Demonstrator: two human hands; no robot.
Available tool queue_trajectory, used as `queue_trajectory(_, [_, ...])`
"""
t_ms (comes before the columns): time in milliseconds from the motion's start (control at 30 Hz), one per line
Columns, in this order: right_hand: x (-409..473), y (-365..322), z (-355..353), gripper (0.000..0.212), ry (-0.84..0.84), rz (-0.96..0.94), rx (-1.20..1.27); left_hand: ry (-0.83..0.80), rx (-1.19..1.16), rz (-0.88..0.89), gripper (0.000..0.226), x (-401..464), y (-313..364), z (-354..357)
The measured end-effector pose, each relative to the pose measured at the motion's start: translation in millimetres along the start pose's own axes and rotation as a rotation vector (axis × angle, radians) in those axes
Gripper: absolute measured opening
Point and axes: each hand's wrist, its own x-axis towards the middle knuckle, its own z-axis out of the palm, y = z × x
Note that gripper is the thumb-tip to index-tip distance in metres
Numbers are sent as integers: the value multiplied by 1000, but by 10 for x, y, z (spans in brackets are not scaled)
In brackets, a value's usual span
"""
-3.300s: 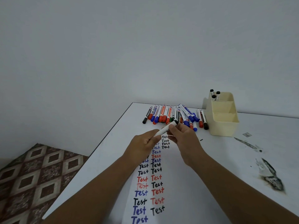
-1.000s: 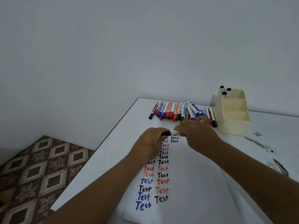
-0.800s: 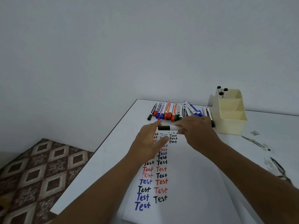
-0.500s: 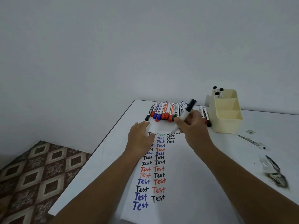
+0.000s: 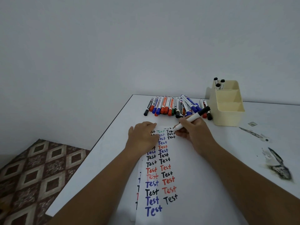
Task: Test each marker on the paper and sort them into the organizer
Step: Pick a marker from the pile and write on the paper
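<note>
my right hand [image 5: 193, 132] now grips the marker [image 5: 190, 120] in a writing hold, tip down at the top of the paper [image 5: 186, 176], its black cap stuck on the back end; half a second ago it was still raised. my left hand [image 5: 142, 135] has settled flat on the paper, fingers straight, holding nothing. the organizer [image 5: 227, 114] holds three black markers [image 5: 218, 82] in its far compartment. the pile [image 5: 175, 107] lies just left of it.

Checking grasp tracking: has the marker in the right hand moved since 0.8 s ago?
Yes. The marker went from level above the paper to tilted, tip down at the top rows, held by the right hand.
</note>
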Motion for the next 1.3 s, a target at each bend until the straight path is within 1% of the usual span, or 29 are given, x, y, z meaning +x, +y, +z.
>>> queue_trajectory(100, [-18, 26, -28, 31, -22, -64, -104, 27, 16, 26, 53, 11, -9, 30])
queue_trajectory(133, [-31, 49, -30, 31, -32, -91, -164, 29, 23, 29, 52, 12, -8, 38])
queue_trajectory(233, [-71, 106, -14, 20, -78, -156, -434, 30, 45, 33, 52, 21, -10, 63])
queue_trajectory(300, [-60, 135, 0, 18, -96, -167, -549, 31, 59, 35, 53, 21, -13, 72])
queue_trajectory(433, [-16, 172, -6, 26, -67, -164, -631, 43, 56, 39, 52, 26, -11, 82])
queue_trajectory(533, [-10, 190, -10, 27, -58, -187, -687, 39, 62, 41, 52, 28, -10, 88])
queue_trajectory(633, [-2, 197, -1, 29, -65, -164, -713, 40, 58, 41, 52, 17, -11, 84])
queue_trajectory(800, [-14, 164, 1, 22, -71, -171, -651, 40, 66, 42, 52, 10, -3, 79])
queue_trajectory(900, [-11, 189, 16, 27, -82, -196, -730, 45, 78, 44, 52, 8, 4, 76])
queue_trajectory(967, [-1, 209, 16, 29, -56, -207, -758, 39, 83, 46, 53, 5, 5, 73])
queue_trajectory(1067, [-10, 199, 5, 26, -26, -218, -729, -26, 118, 31, 61, -11, 34, 66])
queue_trajectory(1167, [-35, 182, -2, 20, -18, -234, -695, -97, 199, 55, 69, -12, 57, 65])
queue_trajectory(1300, [-60, 173, 4, 19, -12, -246, -691, -131, 240, 68, 72, 3, 49, 76])
